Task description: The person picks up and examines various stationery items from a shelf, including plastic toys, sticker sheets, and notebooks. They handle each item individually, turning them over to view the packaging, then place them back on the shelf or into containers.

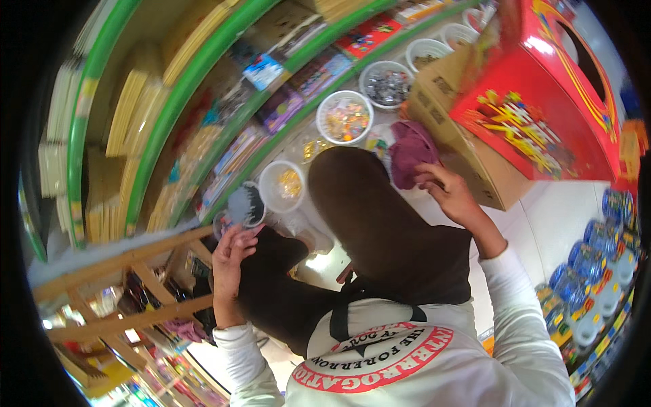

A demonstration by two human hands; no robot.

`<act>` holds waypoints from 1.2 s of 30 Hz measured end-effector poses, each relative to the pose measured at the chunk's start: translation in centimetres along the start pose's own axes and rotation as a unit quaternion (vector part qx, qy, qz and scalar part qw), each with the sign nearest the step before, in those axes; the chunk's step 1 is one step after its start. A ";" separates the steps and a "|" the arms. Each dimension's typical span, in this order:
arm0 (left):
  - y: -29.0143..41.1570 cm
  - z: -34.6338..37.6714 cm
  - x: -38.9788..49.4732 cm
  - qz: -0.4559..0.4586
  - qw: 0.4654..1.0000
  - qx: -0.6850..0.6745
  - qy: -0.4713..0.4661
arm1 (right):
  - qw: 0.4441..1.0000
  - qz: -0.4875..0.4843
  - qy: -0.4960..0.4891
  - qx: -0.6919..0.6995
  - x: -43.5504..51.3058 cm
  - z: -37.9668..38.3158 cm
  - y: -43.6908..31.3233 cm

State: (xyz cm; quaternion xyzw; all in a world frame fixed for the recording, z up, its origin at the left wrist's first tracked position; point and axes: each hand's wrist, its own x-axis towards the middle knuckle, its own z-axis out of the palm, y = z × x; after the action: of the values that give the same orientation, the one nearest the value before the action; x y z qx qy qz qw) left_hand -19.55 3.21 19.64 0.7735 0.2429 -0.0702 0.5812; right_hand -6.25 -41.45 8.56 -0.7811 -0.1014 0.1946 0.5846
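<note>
My left hand is raised at the left beside my knee, its fingers loosely bent, with no object visible in them. Just beyond it are a grey rounded thing and a small tub, partly overlapping. At the right, my right hand has its fingertips at the edge of a purple cloth; whether they grip it, I cannot tell. Beneath the cloth shows a white, coloured package, mostly hidden. Past my knees stand a white tub of gold pieces and a white tub of colourful small items.
Green-edged shelves holding paper goods rise on the left. A cardboard box and a red printed box stand close to my right hand. Several blue-capped bottles line the right. A wooden frame is at lower left.
</note>
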 end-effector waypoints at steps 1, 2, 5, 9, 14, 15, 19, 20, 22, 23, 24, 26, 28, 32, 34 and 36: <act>0.0 0.1 -0.6 -0.006 1.000 -0.002 0.026 | 1.000 0.029 0.004 -0.002 -0.1 -0.1 0.1; 0.0 0.3 -1.2 0.003 0.998 -0.008 0.056 | 0.999 0.039 0.004 0.021 0.0 -0.1 -0.1; -0.6 1.2 -3.9 0.014 0.990 -0.063 0.128 | 0.995 0.094 0.015 0.008 0.8 -0.2 -2.2; -1.9 2.6 -8.4 0.075 0.974 -0.061 0.202 | 0.990 -0.060 0.031 -0.120 2.8 1.3 -7.4; -3.4 2.0 -13.9 0.102 0.936 -0.033 0.334 | 0.982 -0.142 0.050 -0.112 5.2 4.9 -13.6; -3.8 2.0 -15.0 0.088 0.931 -0.062 0.349 | 0.978 -0.174 0.048 -0.107 5.7 5.8 -14.6; -6.8 1.9 -16.4 0.041 0.903 -0.172 0.391 | 0.932 -0.287 0.019 -0.222 6.2 9.9 -18.4; -7.9 2.1 -17.0 0.018 0.895 -0.189 0.404 | 0.922 -0.314 0.002 -0.229 6.2 10.9 -19.1; -10.8 2.3 -17.5 -0.007 0.889 -0.264 0.375 | 0.913 -0.332 -0.039 -0.234 6.1 13.0 -20.0; -12.5 2.4 -17.6 -0.007 0.884 -0.302 0.356 | 0.908 -0.340 -0.057 -0.237 6.2 13.9 -20.3; -14.3 2.4 -18.1 -0.069 0.891 -0.323 0.311 | 0.896 -0.359 -0.066 -0.253 6.3 14.8 -20.3; -18.3 2.7 -18.8 -0.162 0.877 -0.353 0.283 | 0.884 -0.366 -0.099 -0.274 6.4 16.0 -20.0; -22.6 2.6 -18.8 -0.246 0.861 -0.353 0.271 | 0.881 -0.363 -0.123 -0.275 6.7 17.0 -19.2; -29.9 4.1 -19.5 -0.283 0.812 -0.404 0.312 | 0.873 -0.338 -0.143 -0.320 6.8 18.0 -17.9; -32.7 5.0 -19.7 -0.235 0.794 -0.481 0.288 | 0.844 -0.382 -0.138 -0.352 7.1 18.5 -17.7; -35.3 5.3 -18.7 -0.319 0.800 -0.425 0.277 | 0.839 -0.386 -0.130 -0.360 7.4 19.0 -17.8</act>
State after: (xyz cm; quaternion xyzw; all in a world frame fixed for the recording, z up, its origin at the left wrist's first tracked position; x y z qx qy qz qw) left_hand -51.06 0.08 -5.27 0.3136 0.6321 0.0756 0.7046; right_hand -6.38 -16.78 19.55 -0.8015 -0.5330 0.0025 0.2710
